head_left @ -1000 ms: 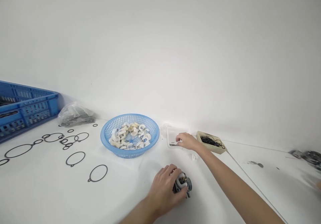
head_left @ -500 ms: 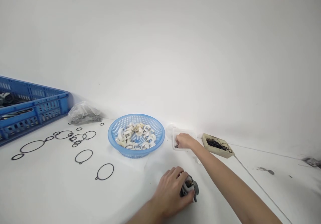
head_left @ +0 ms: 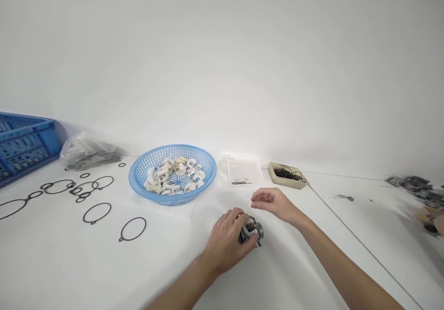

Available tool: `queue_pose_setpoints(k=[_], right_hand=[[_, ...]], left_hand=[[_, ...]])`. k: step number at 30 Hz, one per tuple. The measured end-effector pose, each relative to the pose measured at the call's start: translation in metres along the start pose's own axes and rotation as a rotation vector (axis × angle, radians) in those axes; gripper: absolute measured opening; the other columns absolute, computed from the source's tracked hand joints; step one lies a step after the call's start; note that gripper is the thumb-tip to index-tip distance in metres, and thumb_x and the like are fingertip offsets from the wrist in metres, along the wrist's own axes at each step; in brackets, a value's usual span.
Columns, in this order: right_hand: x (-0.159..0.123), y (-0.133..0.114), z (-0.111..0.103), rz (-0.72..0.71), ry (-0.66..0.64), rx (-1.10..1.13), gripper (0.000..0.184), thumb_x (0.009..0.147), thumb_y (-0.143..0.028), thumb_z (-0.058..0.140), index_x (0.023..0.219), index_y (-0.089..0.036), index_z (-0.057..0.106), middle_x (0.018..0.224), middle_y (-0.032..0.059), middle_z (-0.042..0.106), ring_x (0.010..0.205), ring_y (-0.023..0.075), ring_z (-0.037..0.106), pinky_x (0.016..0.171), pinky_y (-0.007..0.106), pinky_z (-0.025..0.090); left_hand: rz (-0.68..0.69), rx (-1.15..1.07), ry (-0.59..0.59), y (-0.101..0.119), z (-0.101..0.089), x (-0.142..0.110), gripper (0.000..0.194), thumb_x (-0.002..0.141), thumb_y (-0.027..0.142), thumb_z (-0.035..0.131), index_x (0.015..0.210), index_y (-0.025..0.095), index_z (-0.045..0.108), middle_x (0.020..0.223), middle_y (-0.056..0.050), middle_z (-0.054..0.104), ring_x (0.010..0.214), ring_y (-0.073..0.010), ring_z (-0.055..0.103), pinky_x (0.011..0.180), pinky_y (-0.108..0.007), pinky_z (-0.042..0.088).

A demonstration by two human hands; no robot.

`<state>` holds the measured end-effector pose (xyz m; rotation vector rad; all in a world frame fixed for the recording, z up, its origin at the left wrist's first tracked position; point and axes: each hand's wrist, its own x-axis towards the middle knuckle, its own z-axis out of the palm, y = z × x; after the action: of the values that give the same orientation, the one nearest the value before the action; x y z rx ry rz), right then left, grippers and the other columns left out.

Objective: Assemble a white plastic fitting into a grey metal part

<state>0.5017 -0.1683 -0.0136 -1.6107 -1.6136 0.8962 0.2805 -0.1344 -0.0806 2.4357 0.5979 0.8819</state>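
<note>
Our right hand (head_left: 277, 203) has come up out of the white tray (head_left: 247, 167) on the far side, where it was dipping a half second ago, and now hangs in the air on the near side of it, just right of and beyond our left hand (head_left: 225, 240). Its fingers are bent, with thumb and fingertips drawn close together as for a pinch; whether something small sits between them we cannot tell. Thin dark pieces (head_left: 239, 182) lie along the tray's near edge, in plain view now that nothing covers them. We judge from this that the reach into the tray is over and that the work is back at the metal part (head_left: 260, 230), which our left hand grips, fingers curled over its far left side and thumb along its near side. That part is low on the white table (head_left: 166, 263), near and a little right of the middle of the scene. It looks compact and dark grey, with a rounded rim facing right and a small stub at the near edge. A pale curved piece (head_left: 247, 232) sits in its open top, around a few brassy bits; our fingers hide the rest.
</note>
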Motion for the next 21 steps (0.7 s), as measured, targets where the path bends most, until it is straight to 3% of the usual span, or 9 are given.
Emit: queue_pose_setpoints(k=[5,13,21], right_hand=[[-0.031,0.012,0.017,0.005,0.089,0.193,0.032,0.085,-0.047,0.074,0.095,-0.016,0.07,0.093,0.0054,0.069,0.09,0.018,0.065,0.085,0.032,0.053],[-0.034,0.014,0.023,0.014,0.109,0.287,0.025,0.084,-0.041,0.075,0.089,-0.017,0.07,0.086,0.0023,0.065,0.081,0.0136,0.058,0.076,0.027,0.047],[-0.035,0.019,0.03,0.026,0.123,0.378,0.023,0.084,-0.039,0.073,0.087,-0.017,0.069,0.085,0.0019,0.065,0.082,0.0146,0.058,0.078,0.027,0.046]], left_hand=[[0.01,0.015,0.013,0.0,0.0,0.001,0.028,0.09,0.035,0.062,0.115,0.024,0.056,0.115,-0.004,0.06,0.1,-0.0217,0.06,0.084,-0.038,0.053],[0.011,0.023,0.014,0.0,0.002,0.001,0.028,0.092,0.035,0.06,0.117,0.024,0.057,0.115,-0.007,0.06,0.099,-0.0208,0.061,0.083,-0.035,0.054],[0.011,0.025,-0.006,0.002,0.0,0.003,0.027,0.093,0.035,0.059,0.118,0.025,0.057,0.115,-0.006,0.06,0.1,-0.0205,0.061,0.085,-0.035,0.054]])
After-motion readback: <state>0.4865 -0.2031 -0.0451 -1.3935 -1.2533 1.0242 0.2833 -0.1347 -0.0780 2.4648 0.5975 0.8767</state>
